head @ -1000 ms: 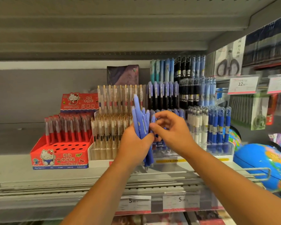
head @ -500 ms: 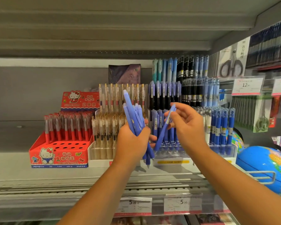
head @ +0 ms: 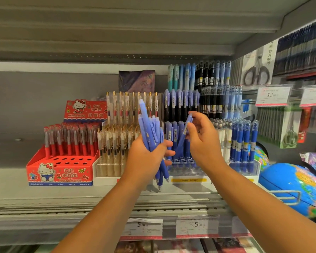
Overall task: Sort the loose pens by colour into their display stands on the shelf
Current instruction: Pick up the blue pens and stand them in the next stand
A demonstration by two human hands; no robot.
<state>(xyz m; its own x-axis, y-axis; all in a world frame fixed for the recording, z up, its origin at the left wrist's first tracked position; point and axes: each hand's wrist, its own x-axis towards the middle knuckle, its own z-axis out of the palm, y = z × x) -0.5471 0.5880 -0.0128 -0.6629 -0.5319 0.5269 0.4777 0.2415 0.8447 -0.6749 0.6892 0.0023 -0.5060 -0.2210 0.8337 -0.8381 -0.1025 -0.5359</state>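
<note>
While the left hand (head: 146,159) curls its fingers round a bundle of violet-blue pens (head: 150,132), the right hand (head: 203,143) pinches a single pen (head: 185,133) of the same colour between thumb and fingertips. This pen sits just right of the bundle and apart from it.

The bundle stands nearly upright, with its blunt ends above the fist leaning a little leftward and its tips poking out below. The single pen slants, its upper end at the right fingertips and its lower end running down-left toward the left hand's fingers. I cannot tell whether that lower end touches anything.

Directly behind both hands is a clear tiered stand (head: 182,173). It holds rows of upright pens with violet and black barrels, and the lowest row matches the held pens.

Left of the left hand, a white-based stand (head: 106,179) carries upright pale pens with gold clips (head: 117,139). Farther left, a red cartoon-cat box (head: 62,175) has red pens (head: 69,141) upright in its rear rows, and round holes show in front.

Right of the right hand, another clear stand (head: 244,168) holds upright dark blue pens (head: 243,139). Beyond it lies a blue globe (head: 290,185).

All the stands rest on the grey shelf (head: 44,196), and price labels (head: 141,228) hang on its edge below the forearms.
</note>
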